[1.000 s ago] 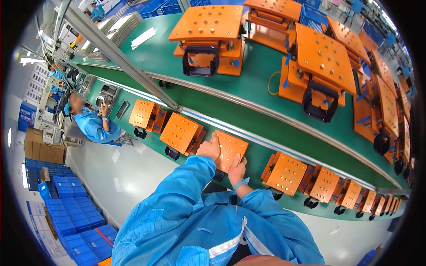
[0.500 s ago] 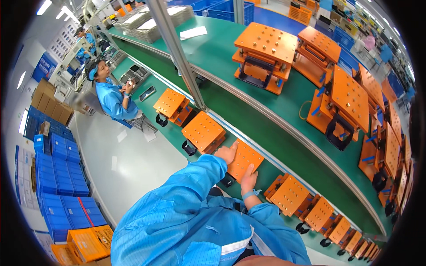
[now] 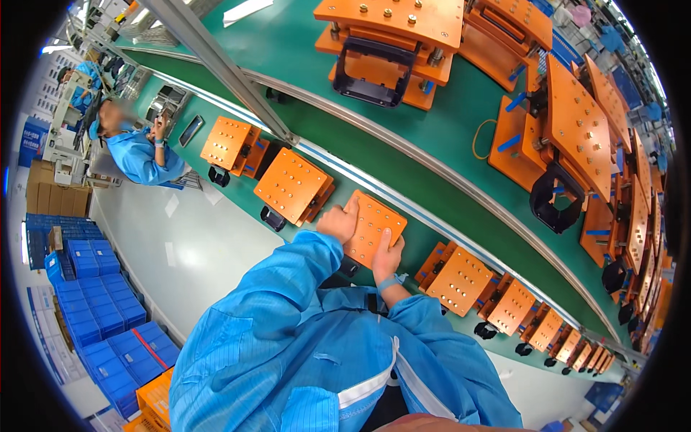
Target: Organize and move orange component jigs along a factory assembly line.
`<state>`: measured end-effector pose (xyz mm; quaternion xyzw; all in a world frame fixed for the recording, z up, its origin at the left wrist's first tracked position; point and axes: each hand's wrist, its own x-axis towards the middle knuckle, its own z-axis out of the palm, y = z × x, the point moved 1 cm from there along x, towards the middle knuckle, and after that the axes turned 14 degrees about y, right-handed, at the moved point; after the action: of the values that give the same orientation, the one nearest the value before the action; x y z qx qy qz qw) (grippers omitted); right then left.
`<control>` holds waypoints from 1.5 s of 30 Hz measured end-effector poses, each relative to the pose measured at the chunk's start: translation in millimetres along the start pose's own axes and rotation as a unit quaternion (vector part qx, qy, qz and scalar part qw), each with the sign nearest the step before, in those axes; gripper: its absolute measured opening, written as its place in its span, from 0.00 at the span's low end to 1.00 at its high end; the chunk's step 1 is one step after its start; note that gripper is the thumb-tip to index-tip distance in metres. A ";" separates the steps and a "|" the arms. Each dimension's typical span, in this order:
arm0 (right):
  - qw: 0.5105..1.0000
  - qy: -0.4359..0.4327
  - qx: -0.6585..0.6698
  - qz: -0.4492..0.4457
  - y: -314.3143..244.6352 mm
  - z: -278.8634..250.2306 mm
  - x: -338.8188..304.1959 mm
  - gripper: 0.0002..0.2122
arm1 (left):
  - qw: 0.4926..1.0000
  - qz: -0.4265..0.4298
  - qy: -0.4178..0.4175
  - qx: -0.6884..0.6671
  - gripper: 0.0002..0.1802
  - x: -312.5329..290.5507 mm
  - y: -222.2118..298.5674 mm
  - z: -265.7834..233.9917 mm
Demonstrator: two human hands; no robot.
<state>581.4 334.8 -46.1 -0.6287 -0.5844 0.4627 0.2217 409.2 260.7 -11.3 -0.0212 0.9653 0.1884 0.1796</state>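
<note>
Both my hands are on an orange clamping fixture, a block with a flat studded top plate, standing on the green bench. My left hand is closed round its left edge, thumb lying along the plate's far left side. Closed on the opposite edge is my right hand, with its thumb up on the plate and its fingers down the side. A small black part pokes out at the fixture's near side. What lies under the top plate is hidden by the plate and my hands.
A similar fixture stands just left, with a black frame at its front; another begins a row to the right. Larger fixtures fill the raised bench beyond a metal rail. A seated person works at far left.
The whole view has shifted, so the bench and fixtures sit higher and further left in the picture. Both hands keep their hold on the same fixture, with little visible movement against the bench.
</note>
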 end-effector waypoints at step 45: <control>0.968 -0.171 0.182 -0.043 42.5 -16.1 -4.4 0.38 | 1.000 0.023 0.000 -0.004 0.66 -6.8 -5.4 -14.8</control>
<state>618.0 325.6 -71.9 -0.4642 -0.5460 0.6516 0.2488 411.1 250.1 2.0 0.0005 0.9646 0.1968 0.1756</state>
